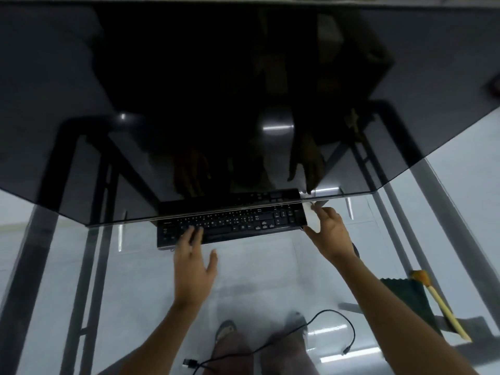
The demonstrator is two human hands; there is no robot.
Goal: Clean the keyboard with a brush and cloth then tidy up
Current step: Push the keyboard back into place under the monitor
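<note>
While the left hand rests straight fingers on the keyboard to steady it, the right hand grips a white cloth at the right end; short strokes along the key rows would suit. Keyboard lies on the glass desk, long axis left-right; green cloth and brush lie far right.

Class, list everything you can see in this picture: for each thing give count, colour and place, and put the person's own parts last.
Table: one, glass top, dark frame, fills the view.
Keyboard: one, black, centre, at the dark panel's edge.
Cloth: one, white, at keyboard's right end.
Brush: one, pale handle, right edge.
Green mat: one, under the brush.
Cable: one, black, near edge.
Left hand: fingers flat on the keys.
Right hand: holds the cloth.
</note>
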